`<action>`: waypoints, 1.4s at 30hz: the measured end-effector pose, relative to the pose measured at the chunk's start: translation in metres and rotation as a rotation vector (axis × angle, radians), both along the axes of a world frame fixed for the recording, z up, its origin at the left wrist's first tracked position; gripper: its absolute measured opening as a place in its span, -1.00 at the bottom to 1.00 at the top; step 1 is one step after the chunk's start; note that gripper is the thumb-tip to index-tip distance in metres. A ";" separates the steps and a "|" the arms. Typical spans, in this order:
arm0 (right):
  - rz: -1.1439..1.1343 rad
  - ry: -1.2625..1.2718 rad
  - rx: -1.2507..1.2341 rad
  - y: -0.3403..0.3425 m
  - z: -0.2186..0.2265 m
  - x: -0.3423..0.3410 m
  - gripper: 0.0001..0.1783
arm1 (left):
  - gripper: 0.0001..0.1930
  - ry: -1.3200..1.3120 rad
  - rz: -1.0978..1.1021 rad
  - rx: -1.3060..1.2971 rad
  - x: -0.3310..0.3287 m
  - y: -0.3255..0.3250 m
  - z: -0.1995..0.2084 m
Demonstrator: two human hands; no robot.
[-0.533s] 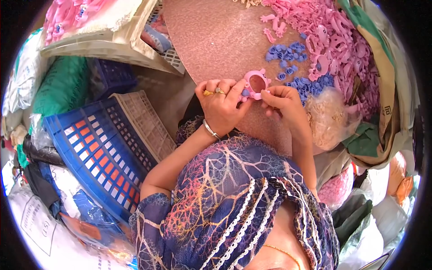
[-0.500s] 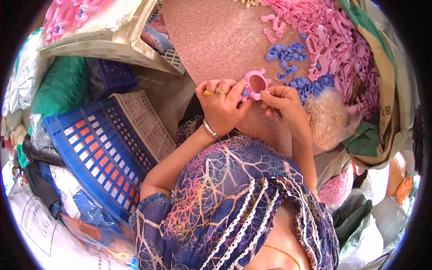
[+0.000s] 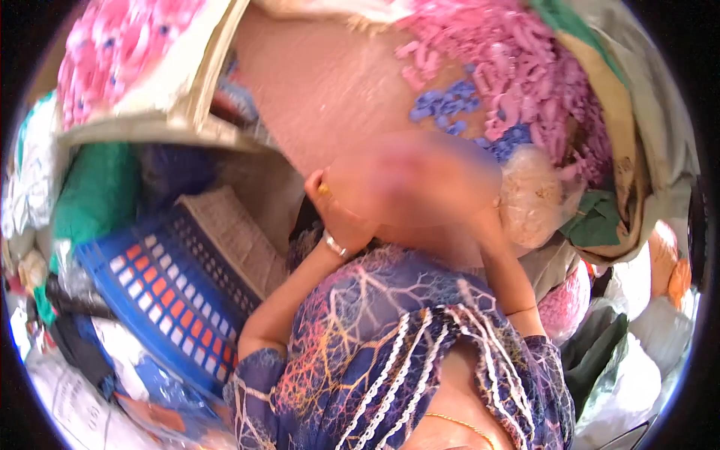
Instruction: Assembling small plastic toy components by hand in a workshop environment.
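My left hand (image 3: 346, 211) is over the near part of the pinkish worktop (image 3: 300, 82), with a gold ring and a bracelet showing. Its fingertips vanish in a blur. Across from it, my right hand (image 3: 472, 199) is smeared too, so its fingers do not show. Between the two hands lies a pinkish smear (image 3: 397, 161), its shape too blurred to make out. Small blue plastic pieces (image 3: 446, 103) lie loose on the worktop beyond my right hand. A heap of pink plastic parts (image 3: 532, 82) spreads behind them.
A clear bag of beige bits (image 3: 531, 199) sits right of my right hand. Cloth sacking (image 3: 637, 142) edges the worktop. At left stand a pale crate (image 3: 161, 124) of pink pieces and a blue basket (image 3: 161, 289). Plastic bags (image 3: 626, 397) fill the lower right.
A pink ring-shaped piece with small ears, held between both hands before, is now lost in blur. My hands have come slightly nearer my body. The view has shifted, and the worktop items appear further left.
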State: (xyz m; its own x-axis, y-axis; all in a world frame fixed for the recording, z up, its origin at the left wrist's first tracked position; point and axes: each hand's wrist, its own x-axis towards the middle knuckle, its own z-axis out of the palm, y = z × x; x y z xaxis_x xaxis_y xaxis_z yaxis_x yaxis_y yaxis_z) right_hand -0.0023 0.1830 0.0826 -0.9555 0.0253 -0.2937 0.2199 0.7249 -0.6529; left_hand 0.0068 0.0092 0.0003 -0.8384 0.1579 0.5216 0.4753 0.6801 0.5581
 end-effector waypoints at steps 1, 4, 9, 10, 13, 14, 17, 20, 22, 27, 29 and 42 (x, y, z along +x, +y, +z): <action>0.021 -0.032 0.034 0.002 0.006 -0.004 -0.56 | -0.52 -0.009 0.003 -0.008 0.000 0.000 -0.001; 0.068 -0.161 0.183 0.023 0.024 -0.021 -0.51 | -0.53 -0.013 0.011 -0.037 0.001 -0.003 -0.003; -0.323 0.503 0.340 0.081 0.000 -0.052 -0.67 | -0.55 0.018 0.014 -0.040 -0.001 0.000 0.003; -0.293 0.555 0.443 0.089 -0.005 -0.059 -0.81 | -0.55 0.019 0.008 -0.044 -0.001 0.000 0.004; -0.071 0.800 0.382 0.096 -0.020 -0.083 -0.86 | -0.55 0.027 0.023 -0.044 0.002 -0.002 0.005; 0.015 0.823 0.312 0.088 -0.025 -0.091 -0.88 | -0.55 0.021 0.029 -0.051 0.002 -0.002 0.002; 0.116 0.728 0.297 0.061 -0.033 -0.100 -0.86 | -0.55 0.011 0.020 -0.039 0.001 -0.002 -0.002; 0.091 0.647 0.364 0.030 -0.029 -0.098 -0.80 | -0.54 0.012 0.017 -0.035 0.005 -0.003 -0.003; 0.064 0.625 0.468 0.021 -0.036 -0.099 -0.73 | -0.55 0.020 0.020 -0.037 0.004 -0.002 -0.003; -0.010 0.583 -0.037 0.023 -0.030 -0.089 -0.86 | -0.56 0.008 0.009 -0.023 0.000 -0.002 -0.002; -0.027 0.358 -0.368 0.022 -0.021 -0.078 -0.91 | -0.57 0.002 0.011 -0.015 -0.002 -0.002 0.000; 0.226 0.152 -0.502 0.000 -0.009 -0.026 -0.85 | -0.54 -0.005 0.025 0.025 0.001 -0.003 -0.001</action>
